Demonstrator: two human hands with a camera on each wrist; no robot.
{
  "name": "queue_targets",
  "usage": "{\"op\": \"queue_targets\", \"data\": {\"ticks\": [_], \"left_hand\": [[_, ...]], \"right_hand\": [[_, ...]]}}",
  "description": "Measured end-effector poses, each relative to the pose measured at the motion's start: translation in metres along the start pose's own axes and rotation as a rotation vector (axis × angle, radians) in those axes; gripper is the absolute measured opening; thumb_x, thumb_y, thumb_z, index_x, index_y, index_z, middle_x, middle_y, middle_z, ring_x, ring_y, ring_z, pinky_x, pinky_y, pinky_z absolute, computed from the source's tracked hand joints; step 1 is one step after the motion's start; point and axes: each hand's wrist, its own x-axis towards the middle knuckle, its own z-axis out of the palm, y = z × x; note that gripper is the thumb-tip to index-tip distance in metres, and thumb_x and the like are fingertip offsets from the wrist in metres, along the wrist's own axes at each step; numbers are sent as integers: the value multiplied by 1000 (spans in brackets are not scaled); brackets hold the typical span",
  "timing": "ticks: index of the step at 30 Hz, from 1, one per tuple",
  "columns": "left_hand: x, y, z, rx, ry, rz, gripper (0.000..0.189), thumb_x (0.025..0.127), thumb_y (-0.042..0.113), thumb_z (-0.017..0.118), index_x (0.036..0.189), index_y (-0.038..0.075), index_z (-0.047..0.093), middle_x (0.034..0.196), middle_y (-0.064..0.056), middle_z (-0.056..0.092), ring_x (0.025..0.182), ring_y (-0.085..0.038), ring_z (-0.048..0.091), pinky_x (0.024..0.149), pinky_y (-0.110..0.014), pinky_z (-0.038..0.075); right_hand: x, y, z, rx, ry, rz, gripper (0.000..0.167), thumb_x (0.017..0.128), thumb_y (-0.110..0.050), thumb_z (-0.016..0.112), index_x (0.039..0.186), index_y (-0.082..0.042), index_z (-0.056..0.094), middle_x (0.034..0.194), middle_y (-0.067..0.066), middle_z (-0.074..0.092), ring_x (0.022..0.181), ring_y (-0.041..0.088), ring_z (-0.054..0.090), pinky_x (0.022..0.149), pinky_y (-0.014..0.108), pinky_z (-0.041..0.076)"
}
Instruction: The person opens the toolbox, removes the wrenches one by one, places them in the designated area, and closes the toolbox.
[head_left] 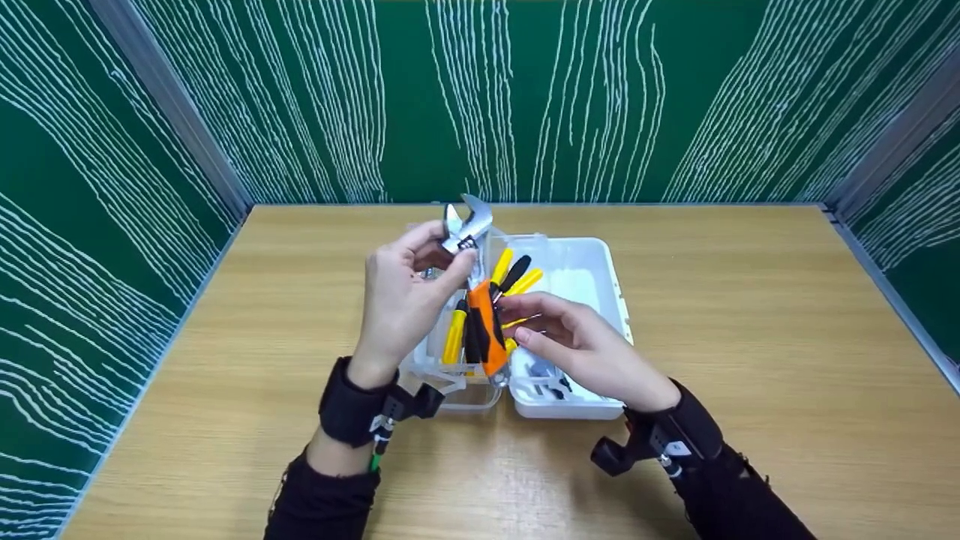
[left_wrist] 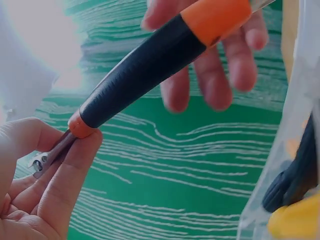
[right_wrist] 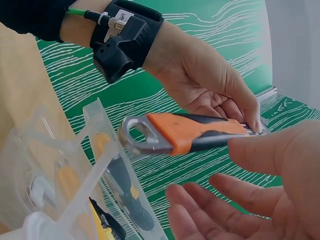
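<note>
An adjustable wrench (head_left: 487,326) with an orange and black handle hangs tilted over the toolbox, its metal head upward. My left hand (head_left: 405,289) pinches it near the head between thumb and fingers, as the left wrist view also shows at the wrench handle (left_wrist: 145,72). Close to the handle's right side is my right hand (head_left: 581,341), its fingers loosely bent and spread. In the right wrist view the right hand (right_wrist: 260,195) has a gap between fingers and thumb, holding nothing; whether the thumb touches the handle I cannot tell.
Below the hands stands an opened white toolbox (head_left: 592,259) with a clear tray (head_left: 469,405) at its left. Yellow and black tool handles (head_left: 454,337) lie in the tray. Small dark pieces (head_left: 559,388) sit in the box's front part. Green walls (head_left: 525,97) enclose the wooden table (head_left: 750,337).
</note>
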Motion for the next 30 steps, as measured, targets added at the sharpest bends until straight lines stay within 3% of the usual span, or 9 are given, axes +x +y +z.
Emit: {"op": "queue_targets", "data": {"ticks": [7,13,20,26,30], "left_hand": [[-7,-9,10,-54,-18,9,31,96,12,79,125,1,75,111,-13,82,88,-20,76,76,-29,68],[-10,-14,16,-87,-25,36,33,96,11,80,126,0,74,112,-14,81,90,-21,78,79,-31,68],[-8,-15,22,-112,-55,61,32,96,11,79,126,-2,72,111,-16,80,91,-22,78,78,-32,68],[-7,-16,24,-115,-75,41,32,97,12,78,127,-1,72,114,-16,80,92,-22,78,80,-32,68],[-6,-18,23,-108,-87,17,35,99,14,77,129,-1,71,118,-16,79,95,-23,78,90,-39,68]], "right_hand": [[1,0,5,-19,2,44,45,110,-24,63,150,-4,57,143,12,67,125,27,66,107,20,56],[2,2,7,-27,-4,28,42,110,-24,63,146,-3,60,135,13,71,118,25,68,102,22,58],[2,2,5,-12,15,15,26,109,-23,64,129,-7,66,119,10,70,105,28,67,94,25,61],[0,2,5,-25,46,27,20,108,-23,67,122,-9,68,114,9,69,103,28,66,93,26,61],[1,3,6,-39,56,33,22,108,-22,67,124,-7,68,113,10,70,100,27,67,91,25,61]]}}
